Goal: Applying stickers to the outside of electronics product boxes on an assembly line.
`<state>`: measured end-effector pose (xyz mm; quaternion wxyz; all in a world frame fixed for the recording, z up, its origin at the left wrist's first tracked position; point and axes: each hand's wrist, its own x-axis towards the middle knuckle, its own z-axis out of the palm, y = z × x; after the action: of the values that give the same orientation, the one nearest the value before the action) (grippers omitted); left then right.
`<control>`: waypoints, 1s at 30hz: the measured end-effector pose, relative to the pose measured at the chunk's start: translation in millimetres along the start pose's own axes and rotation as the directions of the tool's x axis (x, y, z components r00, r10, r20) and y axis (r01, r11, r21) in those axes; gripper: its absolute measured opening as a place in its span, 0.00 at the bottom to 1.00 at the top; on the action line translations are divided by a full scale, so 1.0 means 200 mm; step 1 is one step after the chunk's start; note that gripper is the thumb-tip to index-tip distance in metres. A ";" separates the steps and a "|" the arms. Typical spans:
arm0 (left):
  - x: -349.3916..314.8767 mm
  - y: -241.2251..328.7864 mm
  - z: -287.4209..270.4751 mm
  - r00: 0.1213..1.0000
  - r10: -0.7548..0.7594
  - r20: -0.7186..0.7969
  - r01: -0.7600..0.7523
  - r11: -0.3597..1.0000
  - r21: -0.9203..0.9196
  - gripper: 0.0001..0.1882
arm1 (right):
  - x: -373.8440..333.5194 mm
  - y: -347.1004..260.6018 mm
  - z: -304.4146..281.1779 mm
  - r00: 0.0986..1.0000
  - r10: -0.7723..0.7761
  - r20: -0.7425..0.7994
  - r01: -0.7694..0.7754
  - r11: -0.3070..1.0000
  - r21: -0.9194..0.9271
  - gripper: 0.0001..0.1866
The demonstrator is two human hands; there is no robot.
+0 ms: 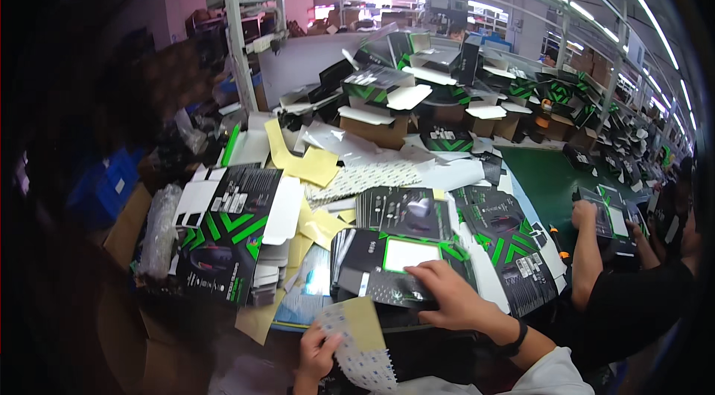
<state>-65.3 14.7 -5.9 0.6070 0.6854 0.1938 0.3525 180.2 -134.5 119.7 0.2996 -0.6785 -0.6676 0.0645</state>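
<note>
In my left hand (319, 354) is a curled yellow backing sheet (366, 324) with rows of small white stickers, pinched at its left edge near the table's front. My right hand (454, 298) lies over a flat black and green printed carton (372, 257), which has a white window panel (413, 253). Its fingertips touch the carton by the window's lower edge, and the thumb is spread apart near the carton's lower edge. Whether a small sticker is under the fingertips I cannot tell. Beneath that carton is a stack of similar flat cartons.
Stacks of flat cartons stand at left (223, 238) and right (506, 238). Yellow paper scraps (298, 160) and sticker sheets (372, 179) lie behind. Folded boxes (380, 82) are piled at the back. At right, a co-worker (633, 298) handles a carton beside a green surface (536, 179).
</note>
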 end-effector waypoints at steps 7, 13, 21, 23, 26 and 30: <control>-0.09 0.09 0.05 0.984 0.106 -0.142 -0.173 0.750 -0.639 0.16 | -0.13 -0.13 -0.12 0.584 0.529 -0.616 0.206 0.638 0.742 0.13; -0.08 0.28 0.18 0.991 -0.116 0.063 0.132 0.907 -0.400 0.20 | -0.44 0.03 0.35 0.713 0.326 0.621 -0.655 -0.007 0.755 0.28; -0.06 0.33 0.24 0.966 -0.259 0.000 0.258 0.961 -0.101 0.08 | -0.41 -0.18 0.16 0.991 -0.024 -0.132 0.091 0.840 0.535 0.11; -0.03 0.36 0.31 0.966 -0.258 0.029 0.259 0.952 -0.164 0.09 | -0.34 -0.22 0.12 0.951 -0.209 -0.228 0.262 0.936 0.234 0.18; 0.01 0.42 0.40 0.947 -0.294 0.128 0.320 0.890 -0.324 0.10 | -0.28 -0.16 0.12 0.929 -0.331 -0.163 0.341 0.940 0.034 0.23; 0.01 0.38 0.45 0.809 -0.449 0.380 0.582 0.703 -0.408 0.10 | -0.33 -0.12 0.13 0.827 -0.482 -0.289 0.502 0.865 -0.006 0.22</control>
<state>-11.6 -61.4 67.5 0.8587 0.4573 0.2009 0.1148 140.7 -190.4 89.9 0.4213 -0.4748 -0.7676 -0.0883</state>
